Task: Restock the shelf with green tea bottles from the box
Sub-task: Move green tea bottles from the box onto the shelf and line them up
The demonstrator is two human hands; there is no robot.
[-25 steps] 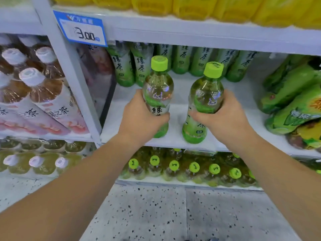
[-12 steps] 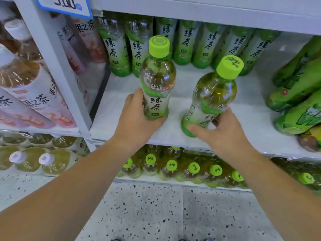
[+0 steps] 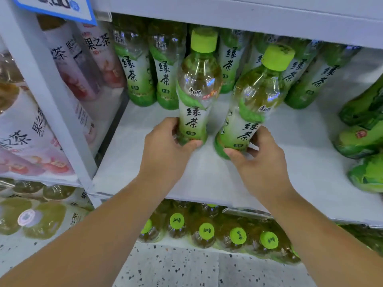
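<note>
Both hands are wrapped around green tea bottles low on the white shelf (image 3: 207, 177). The left hand (image 3: 165, 150) grips the base of the upright bottle (image 3: 196, 96); the right hand (image 3: 261, 160) clasps the tilted bottle (image 3: 252, 106) just beside it, its cap leaning right. A row of stocked bottles (image 3: 136, 75) stands behind them.

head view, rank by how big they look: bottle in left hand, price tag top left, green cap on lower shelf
1. bottle in the left hand
2. price tag, cropped by the frame, so its full size is unsure
3. green cap on the lower shelf
</note>
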